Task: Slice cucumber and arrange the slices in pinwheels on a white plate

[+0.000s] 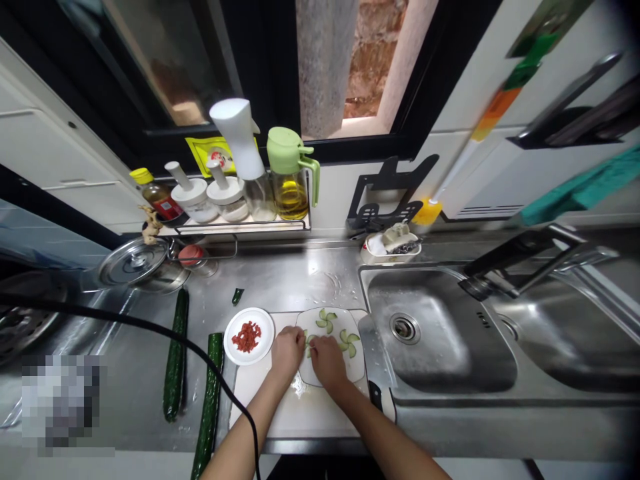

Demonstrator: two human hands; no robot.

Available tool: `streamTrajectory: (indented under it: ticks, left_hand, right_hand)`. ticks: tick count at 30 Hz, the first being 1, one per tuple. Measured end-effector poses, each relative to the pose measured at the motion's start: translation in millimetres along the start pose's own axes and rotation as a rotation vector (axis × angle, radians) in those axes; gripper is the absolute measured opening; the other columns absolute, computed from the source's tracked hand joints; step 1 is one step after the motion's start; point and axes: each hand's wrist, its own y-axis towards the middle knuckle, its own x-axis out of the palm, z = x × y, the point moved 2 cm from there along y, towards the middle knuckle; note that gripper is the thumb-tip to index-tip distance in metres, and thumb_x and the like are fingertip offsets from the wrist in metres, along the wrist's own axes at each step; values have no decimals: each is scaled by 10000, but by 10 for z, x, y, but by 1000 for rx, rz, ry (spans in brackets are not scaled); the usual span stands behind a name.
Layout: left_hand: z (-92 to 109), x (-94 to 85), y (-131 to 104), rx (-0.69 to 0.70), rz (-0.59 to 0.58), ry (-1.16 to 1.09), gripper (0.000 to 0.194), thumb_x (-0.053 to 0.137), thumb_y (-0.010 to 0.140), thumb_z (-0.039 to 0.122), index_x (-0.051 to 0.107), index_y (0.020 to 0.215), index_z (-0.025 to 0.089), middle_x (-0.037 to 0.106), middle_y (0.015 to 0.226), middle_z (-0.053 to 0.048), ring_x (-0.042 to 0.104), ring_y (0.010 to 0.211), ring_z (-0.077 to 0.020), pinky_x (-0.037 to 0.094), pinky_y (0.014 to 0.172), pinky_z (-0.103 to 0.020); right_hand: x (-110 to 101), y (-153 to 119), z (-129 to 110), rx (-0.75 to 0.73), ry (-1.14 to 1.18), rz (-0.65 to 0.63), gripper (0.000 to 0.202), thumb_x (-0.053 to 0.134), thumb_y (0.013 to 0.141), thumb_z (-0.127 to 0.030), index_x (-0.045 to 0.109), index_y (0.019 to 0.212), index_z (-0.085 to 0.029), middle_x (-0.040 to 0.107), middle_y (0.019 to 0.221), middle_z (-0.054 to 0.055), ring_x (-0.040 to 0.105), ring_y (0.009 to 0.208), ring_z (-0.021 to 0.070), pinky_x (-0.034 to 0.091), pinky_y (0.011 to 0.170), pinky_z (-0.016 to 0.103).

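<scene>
A white plate (pixel 313 375) lies on a pale cutting board (pixel 320 419), with thin green-edged cucumber slices (pixel 349 342) fanned in small pinwheels. At the plate's left side, my left hand (pixel 288 349) is closed, fingers curled at more slices; its fingertips hide what they pinch. Over the plate's middle, my right hand (pixel 329 361) is closed too, fingertips pinched on a cucumber slice in that same cluster. Left of my left hand stands a small white plate (pixel 233 353) of chopped red bits (pixel 247 337). To the right lies a knife (pixel 375 395) with a black handle.
A whole cucumber (pixel 175 360) and a cut one (pixel 209 400) lie at left, near a cucumber end (pixel 237 296). A black cable (pixel 190 343) crosses the view. The sink (pixel 440 333) is at right. Behind, a rack (pixel 240 228) bears bottles and jars.
</scene>
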Motion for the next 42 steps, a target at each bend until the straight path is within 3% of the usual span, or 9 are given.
streamTrajectory:
  ticks: [6,10,13,17,20,24,29,42]
  left_hand:
    - [-16,-45,-34,1,-5,-88,169,514,817,172,673,760,182,659,810,-49,593,816,-158,391,756,-243]
    - [-93,-125,-175,29,60,-183,208,496,825,191,703,844,189,693,882,-57,611,866,-171,419,813,-261]
    - [-229,-212,-360,1,114,-200,231,481,827,230,709,850,197,709,898,-60,625,867,-186,438,813,-273]
    - [-510,-363,-586,-136,196,-196,258,491,838,339,698,910,204,715,813,-48,640,745,-185,450,710,-261]
    - [-703,-476,-650,-187,248,-88,256,477,843,327,698,885,205,712,808,-47,634,724,-182,442,692,-256]
    - [-830,-550,-583,-135,286,146,274,451,855,277,708,879,187,697,886,-86,621,826,-205,435,768,-278]
    - [-857,-527,-437,-140,246,336,266,462,853,225,712,935,188,675,895,-97,608,843,-205,422,738,-272]
    - [-852,-519,-340,-169,226,368,252,463,852,243,706,866,175,688,917,-107,626,834,-213,440,720,-282]
  right_hand:
    - [-41,-54,-4,-29,-13,5,188,470,835,-101,639,870,-175,638,859,67,510,900,219,316,791,306]
    - [-69,-123,19,-46,-3,6,191,474,841,-113,647,884,-180,651,882,66,511,911,226,327,805,312]
    - [-95,-192,40,-53,13,5,186,484,841,-123,652,892,-182,658,893,65,516,919,226,340,820,314]
    - [-122,-302,55,-81,41,-4,188,490,844,-131,659,899,-193,664,906,48,533,899,209,329,900,329]
    - [-118,-382,59,-105,72,-4,185,489,844,-136,658,889,-196,662,898,42,534,894,210,337,906,337]
    - [-94,-458,38,-129,87,-12,181,493,832,-117,654,868,-192,653,881,49,525,900,220,366,836,324]
    - [-113,-518,-22,-149,83,-33,185,485,838,-112,648,855,-197,645,876,53,519,907,221,379,790,315]
    - [-139,-578,-17,-132,93,-62,154,518,832,-121,652,862,-191,641,885,54,521,941,227,387,796,306]
